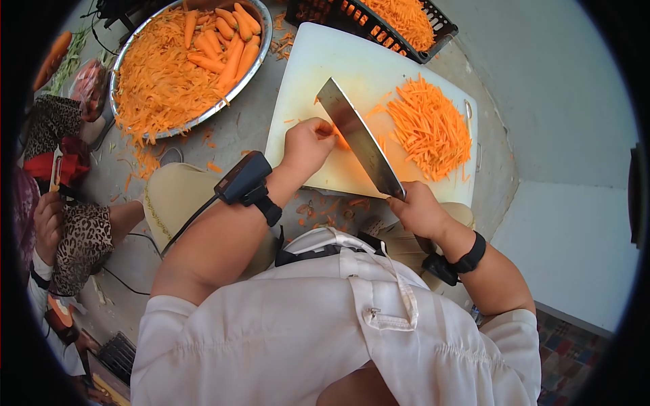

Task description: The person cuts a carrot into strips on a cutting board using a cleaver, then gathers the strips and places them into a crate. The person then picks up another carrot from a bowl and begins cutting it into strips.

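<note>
In my right hand is the handle of a wide-bladed cleaver, its blade slanting up and left over the white cutting board. My left hand is closed, fingers curled at a piece of carrot just left of the blade. The blade hides part of that carrot. A heap of carrot strips lies on the board's right side, and a few loose strips lie close to the blade.
A metal bowl holds whole carrots and orange shreds. Behind the board stands a black crate of shredded carrot. Scraps litter the floor. On the left, another person's hand holds a peeler. A wall stands right.
</note>
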Tool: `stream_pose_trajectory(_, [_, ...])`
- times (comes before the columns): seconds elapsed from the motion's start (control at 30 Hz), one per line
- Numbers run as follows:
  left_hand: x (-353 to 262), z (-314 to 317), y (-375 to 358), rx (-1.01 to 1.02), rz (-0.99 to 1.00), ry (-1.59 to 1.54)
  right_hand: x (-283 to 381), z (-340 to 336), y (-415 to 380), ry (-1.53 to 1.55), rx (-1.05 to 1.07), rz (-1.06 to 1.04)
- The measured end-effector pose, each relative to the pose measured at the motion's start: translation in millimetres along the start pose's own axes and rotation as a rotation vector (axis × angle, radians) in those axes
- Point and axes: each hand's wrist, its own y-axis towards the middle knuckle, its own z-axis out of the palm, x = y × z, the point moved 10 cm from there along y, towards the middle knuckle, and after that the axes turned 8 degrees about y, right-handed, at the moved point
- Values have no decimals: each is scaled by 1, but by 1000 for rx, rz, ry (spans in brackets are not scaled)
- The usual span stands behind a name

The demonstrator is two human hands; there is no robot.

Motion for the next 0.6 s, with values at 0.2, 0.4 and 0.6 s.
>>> stream_pose_trajectory(0.2, [5,0,0,-2,-80,-75,-1,-1,7,-127,-68,-211])
stream_pose_trajectory(0.4, [9,4,-3,-13,-73,-150,-3,0,1,-92,-19,-12])
stream_pose_trajectory(0.6, [13,5,-1,15,-139,-162,-2,-6,6,-118,-33,90])
